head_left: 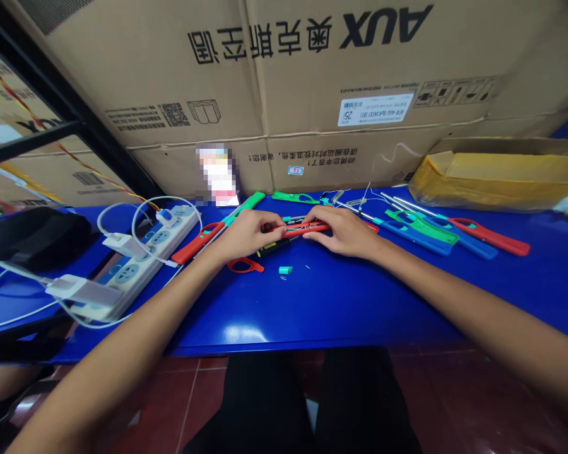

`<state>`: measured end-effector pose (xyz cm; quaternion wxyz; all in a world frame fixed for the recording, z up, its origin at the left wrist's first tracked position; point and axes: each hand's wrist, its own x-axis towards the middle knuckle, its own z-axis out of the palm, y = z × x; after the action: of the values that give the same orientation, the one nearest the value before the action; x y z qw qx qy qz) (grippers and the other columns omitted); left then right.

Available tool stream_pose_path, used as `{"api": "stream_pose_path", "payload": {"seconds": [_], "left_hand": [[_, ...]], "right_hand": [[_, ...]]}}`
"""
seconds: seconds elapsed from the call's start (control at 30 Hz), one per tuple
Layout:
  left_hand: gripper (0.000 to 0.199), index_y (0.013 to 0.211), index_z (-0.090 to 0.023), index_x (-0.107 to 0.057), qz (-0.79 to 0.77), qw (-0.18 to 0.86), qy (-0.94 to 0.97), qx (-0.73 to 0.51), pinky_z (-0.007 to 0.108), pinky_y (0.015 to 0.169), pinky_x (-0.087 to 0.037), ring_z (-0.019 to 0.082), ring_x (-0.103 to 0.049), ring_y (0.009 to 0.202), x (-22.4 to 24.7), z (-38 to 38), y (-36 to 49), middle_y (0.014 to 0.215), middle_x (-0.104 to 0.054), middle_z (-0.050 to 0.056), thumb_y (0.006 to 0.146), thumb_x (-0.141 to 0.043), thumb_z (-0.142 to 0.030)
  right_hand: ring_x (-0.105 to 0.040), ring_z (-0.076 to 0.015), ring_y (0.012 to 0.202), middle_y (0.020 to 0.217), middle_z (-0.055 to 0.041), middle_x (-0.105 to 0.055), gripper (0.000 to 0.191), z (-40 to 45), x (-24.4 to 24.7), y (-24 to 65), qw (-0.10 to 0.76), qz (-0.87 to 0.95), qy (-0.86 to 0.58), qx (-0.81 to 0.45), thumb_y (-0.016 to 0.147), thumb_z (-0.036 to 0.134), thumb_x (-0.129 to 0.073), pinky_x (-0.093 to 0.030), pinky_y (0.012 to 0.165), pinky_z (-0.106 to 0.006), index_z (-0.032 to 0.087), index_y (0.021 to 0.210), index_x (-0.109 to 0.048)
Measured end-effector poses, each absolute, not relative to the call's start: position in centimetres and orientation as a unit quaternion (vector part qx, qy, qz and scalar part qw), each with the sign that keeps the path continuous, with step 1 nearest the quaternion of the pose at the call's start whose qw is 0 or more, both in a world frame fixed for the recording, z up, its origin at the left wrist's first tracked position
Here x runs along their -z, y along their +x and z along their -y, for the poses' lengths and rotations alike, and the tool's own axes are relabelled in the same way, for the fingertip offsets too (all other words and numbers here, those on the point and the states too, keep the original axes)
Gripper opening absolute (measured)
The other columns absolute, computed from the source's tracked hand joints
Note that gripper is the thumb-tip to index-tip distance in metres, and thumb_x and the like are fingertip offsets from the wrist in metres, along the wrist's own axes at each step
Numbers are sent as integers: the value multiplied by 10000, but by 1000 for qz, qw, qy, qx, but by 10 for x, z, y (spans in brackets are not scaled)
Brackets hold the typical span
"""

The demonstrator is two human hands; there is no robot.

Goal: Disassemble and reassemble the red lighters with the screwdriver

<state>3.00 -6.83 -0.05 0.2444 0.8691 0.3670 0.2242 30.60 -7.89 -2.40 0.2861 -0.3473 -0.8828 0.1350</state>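
Between both hands is a red lighter casing, lying crosswise low over the table, with thin parts showing along it. My left hand pinches its left end with thumb and fingertips. Curled over the right part, my right hand grips it with thumb below and fingers above. Partly hidden under the left fingers lies a black and yellow tool, perhaps a screwdriver. Nearer me rest a red trigger-guard piece and a small teal cap, with tiny pin-like bits beside it.
Left of the hands lie a red long-nosed lighter and a white power strip with chargers and cables. Several blue, green and red lighters spread to the right. Behind stand a large cardboard box, a phone and a yellow-taped box.
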Motion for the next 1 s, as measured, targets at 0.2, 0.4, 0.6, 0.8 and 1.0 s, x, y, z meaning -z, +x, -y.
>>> {"api": "stream_pose_path", "payload": {"seconds": [0.2, 0.4, 0.6, 0.8, 1.0], "left_hand": [[292, 932, -187, -777, -358, 241, 880, -201, 284, 609, -383, 134, -536, 634, -2, 71, 28, 760, -714, 10, 1004, -594, -403], [291, 978, -183, -785, -365, 274, 871, -182, 274, 585, -395, 137, -568, 641, -2, 69, 26, 765, -710, 8, 980, -624, -426], [226, 892, -185, -772, -355, 324, 851, -211, 289, 634, -467, 144, -601, 681, -2, 64, 26, 769, -722, 8, 917, -667, -384], [208, 879, -162, -771, -372, 350, 834, -208, 289, 628, -462, 143, -597, 675, 3, 61, 25, 758, -712, 13, 865, -729, -366], [274, 929, -162, -771, -358, 347, 840, -215, 290, 663, -461, 146, -609, 709, -1, 63, 26, 797, -716, 12, 942, -677, -418]], "right_hand": [[-689, -262, 1009, 1145, -51, -762, 196, 79, 21, 307, 266, 887, -350, -144, 995, 394, -697, -480, 913, -410, 274, 1149, -682], [-690, -260, 1015, 1149, -54, -760, 199, 79, 19, 307, 255, 894, -338, -143, 1001, 389, -688, -484, 923, -406, 267, 1158, -676], [-687, -272, 1064, 1179, -68, -752, 211, 84, 16, 305, 249, 900, -339, -116, 1025, 385, -648, -488, 941, -415, 265, 1198, -667], [-688, -280, 1074, 1201, -82, -744, 226, 84, 17, 305, 243, 913, -316, -93, 1049, 371, -620, -508, 917, -419, 259, 1242, -656], [-712, -273, 1045, 1178, -88, -765, 206, 84, 17, 306, 254, 912, -317, -54, 1063, 363, -618, -527, 897, -408, 235, 1220, -652]]}}
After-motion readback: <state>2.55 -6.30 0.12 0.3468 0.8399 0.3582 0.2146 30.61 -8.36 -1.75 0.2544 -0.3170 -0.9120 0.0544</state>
